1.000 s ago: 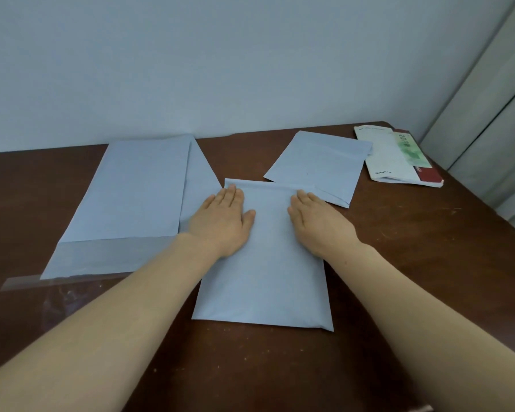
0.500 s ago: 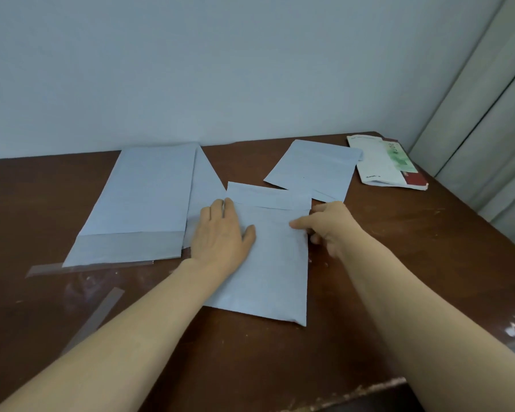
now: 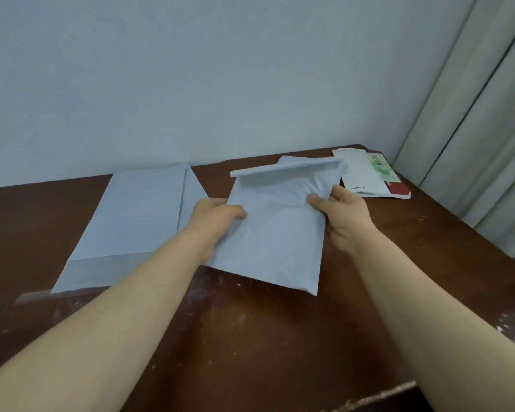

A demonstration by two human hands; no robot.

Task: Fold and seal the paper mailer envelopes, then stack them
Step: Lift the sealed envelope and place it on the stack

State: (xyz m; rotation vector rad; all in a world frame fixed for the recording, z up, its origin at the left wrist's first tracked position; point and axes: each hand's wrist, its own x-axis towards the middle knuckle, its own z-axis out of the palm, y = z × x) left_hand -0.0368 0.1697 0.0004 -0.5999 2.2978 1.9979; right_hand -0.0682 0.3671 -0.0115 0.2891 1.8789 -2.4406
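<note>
A pale blue folded mailer envelope [image 3: 277, 233] is lifted off the brown table, tilted, with its folded top edge away from me. My left hand [image 3: 214, 217] grips its left edge and my right hand [image 3: 344, 215] grips its right edge. Behind it, mostly hidden, lies another sealed mailer [image 3: 289, 160] at the back of the table. To the left lies a stack of unfolded mailers [image 3: 137, 221] with their flaps open toward me.
A booklet [image 3: 369, 176] with a green and red cover lies at the back right corner. The table [image 3: 250, 337] ends at a white wall behind and a curtain [image 3: 473, 144] on the right. A clear peel strip [image 3: 36, 295] lies by the stack's near edge.
Both hands went from pressing the folded mailer flat on the table to gripping its side edges and lifting it up and to the right.
</note>
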